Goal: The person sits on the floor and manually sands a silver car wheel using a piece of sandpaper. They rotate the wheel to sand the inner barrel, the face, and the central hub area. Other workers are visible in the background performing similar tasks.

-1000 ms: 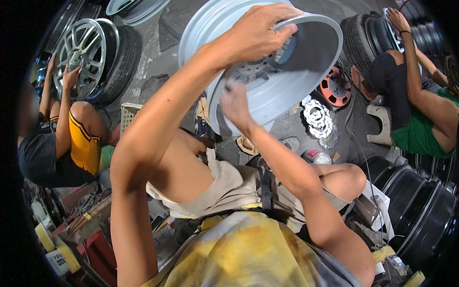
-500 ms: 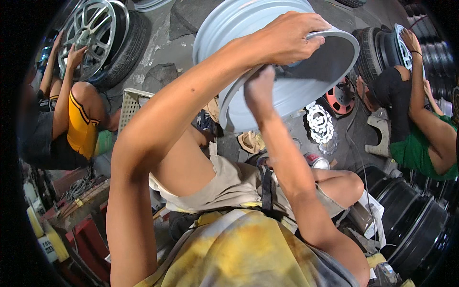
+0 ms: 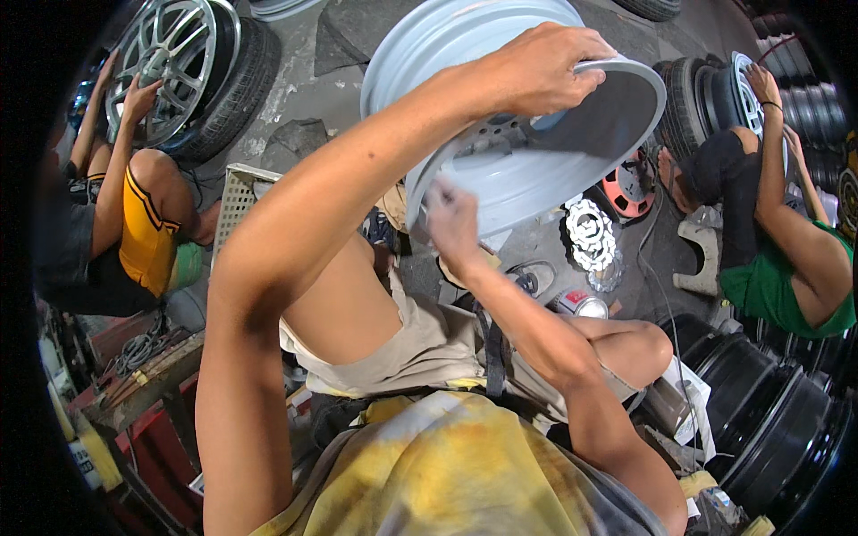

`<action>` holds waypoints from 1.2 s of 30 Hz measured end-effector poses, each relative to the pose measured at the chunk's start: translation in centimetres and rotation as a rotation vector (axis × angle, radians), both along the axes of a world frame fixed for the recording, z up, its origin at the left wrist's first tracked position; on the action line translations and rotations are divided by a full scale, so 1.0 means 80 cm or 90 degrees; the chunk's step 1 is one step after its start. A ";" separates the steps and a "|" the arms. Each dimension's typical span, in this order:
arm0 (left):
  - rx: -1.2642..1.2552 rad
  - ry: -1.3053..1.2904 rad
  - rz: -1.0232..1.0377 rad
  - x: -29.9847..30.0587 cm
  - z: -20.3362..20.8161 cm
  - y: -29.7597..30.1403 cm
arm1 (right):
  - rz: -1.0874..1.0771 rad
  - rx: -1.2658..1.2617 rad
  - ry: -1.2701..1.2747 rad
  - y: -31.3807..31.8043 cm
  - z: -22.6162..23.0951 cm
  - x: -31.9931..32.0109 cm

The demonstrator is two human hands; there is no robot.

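Note:
A light grey wheel rim (image 3: 527, 192) is tilted in front of me, its open side facing my lap. My left hand (image 3: 556, 71) reaches across and is closed on the edge of the rim, fingers over the lip. At the rim's near left edge, my right hand (image 3: 453, 219) is smeared by motion and looks to be against the lip. Whether it holds something cannot be made out. Inside the rim, its centre disc with small holes (image 3: 487, 138) shows partly behind my left wrist.
Silvery toothed discs (image 3: 590, 234), a red-orange ring (image 3: 628, 189) and a can (image 3: 581, 305) stand right of my knees. A cream crate (image 3: 237, 201) is left. Black rims (image 3: 760, 384) lie lower right. Co-workers handle wheels on either side, at a spoked wheel (image 3: 170, 76) and a tyre (image 3: 681, 107).
My right hand has moved down and left along the rim's near edge. My left hand keeps its hold on the lip, and the rim has shifted only slightly.

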State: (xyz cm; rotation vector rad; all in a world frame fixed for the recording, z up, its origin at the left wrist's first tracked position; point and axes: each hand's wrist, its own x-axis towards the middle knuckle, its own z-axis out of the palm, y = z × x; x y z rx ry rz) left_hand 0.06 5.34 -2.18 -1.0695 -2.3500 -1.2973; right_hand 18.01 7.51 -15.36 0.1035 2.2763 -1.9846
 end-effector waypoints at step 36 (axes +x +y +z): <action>0.029 -0.104 -0.114 -0.033 0.014 -0.009 | 0.016 0.159 0.154 0.113 -0.199 0.102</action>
